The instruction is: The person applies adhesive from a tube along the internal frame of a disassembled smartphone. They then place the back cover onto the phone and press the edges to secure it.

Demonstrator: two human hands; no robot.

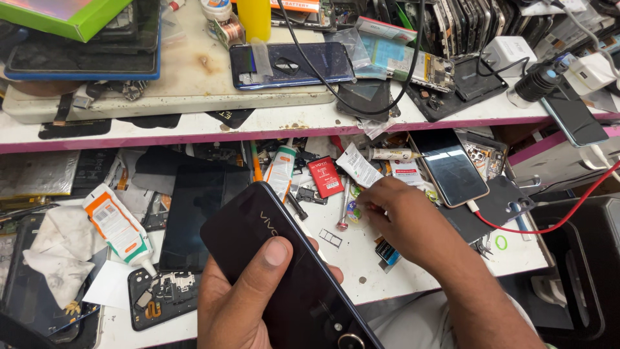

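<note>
Meanwhile, a dark glossy phone is lying back-side up in the person's left hand, low in the frame over the near edge of the worktop, the thumb pressing flat on its rear cover and the fingers wrapping underneath. Its back is looking whole and closed, so the handset is appearing still unopened. Just beyond it, a small metal card tray is resting loose on the white surface, though whether it belongs to this phone cannot be told. The right hand is reaching forward into the clutter, fingers drawn together around a small part or tool near a pink-tipped pin; what exactly it is pinching is hidden. Around it, a red battery, white glue tubes and a second phone charging on a red cable are crowding the surface. To the left, a stripped phone frame with exposed boards is sitting beside an orange-and-white adhesive tube and crumpled cloths. Above, a shelf is carrying more opened handsets.
</note>
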